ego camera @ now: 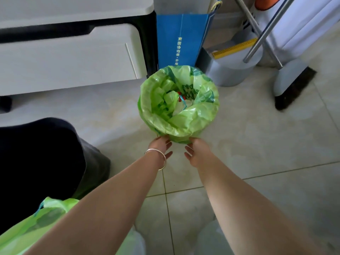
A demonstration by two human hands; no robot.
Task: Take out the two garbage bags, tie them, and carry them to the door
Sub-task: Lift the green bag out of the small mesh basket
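Both my hands are down at the near edge of the green garbage bag [179, 103], which lines a small round bin on the tiled floor [257, 144]. My left hand [160, 146], w/ a thin metal bangle [158, 157] on the wrist, has its fingertips on the bag's folded-over rim; my right hand [197, 151] touches the same rim just beside it. Can't tell if either grip has actually closed on the plastic yet, since the fingers curl under the rim out of sight.

The bag is bright lime green, thin and crinkly, semi-see-through, w/ darker green printing on the inside. Its top is rolled out over the bin edge all the way round. Down in the middle there's white stuff plus a bit of red and blue.

A second green bag [27, 230] sits at lower left, partly behind my left forearm, next to a dark bin [36, 159]. Behind the lined bin stands a blue paper bag [181, 39]; a white cabinet [70, 57] is to the left, a broom [292, 83] and dustpan [233, 59] to the right.
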